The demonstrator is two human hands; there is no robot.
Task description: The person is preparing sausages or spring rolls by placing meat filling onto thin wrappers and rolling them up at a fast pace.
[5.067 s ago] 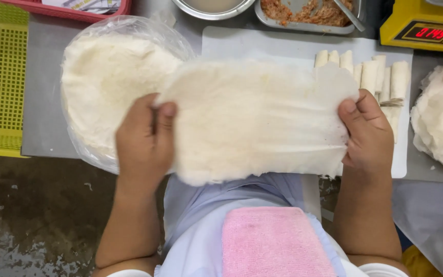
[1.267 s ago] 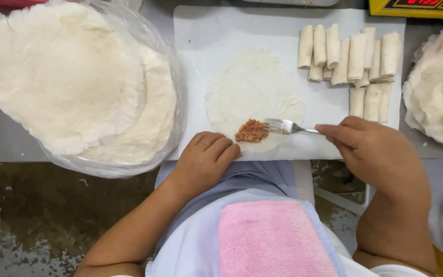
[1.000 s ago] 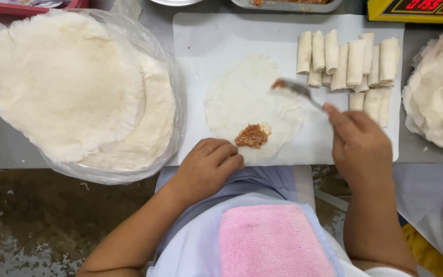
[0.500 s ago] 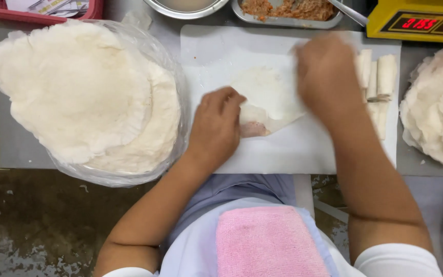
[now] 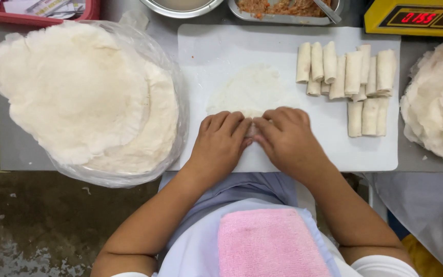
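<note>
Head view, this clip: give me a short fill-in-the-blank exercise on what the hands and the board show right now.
1. Both the left hand and the right hand press on the near edge of a thin round ____ lying on the white cutting board.
2. The finished rolls lie on the board's ____ side.
3. The big stack of wrappers to the left sits in a clear ____ bag.
4. A ____ towel lies on the person's lap.

Missing words: wrapper; right; plastic; pink
</note>
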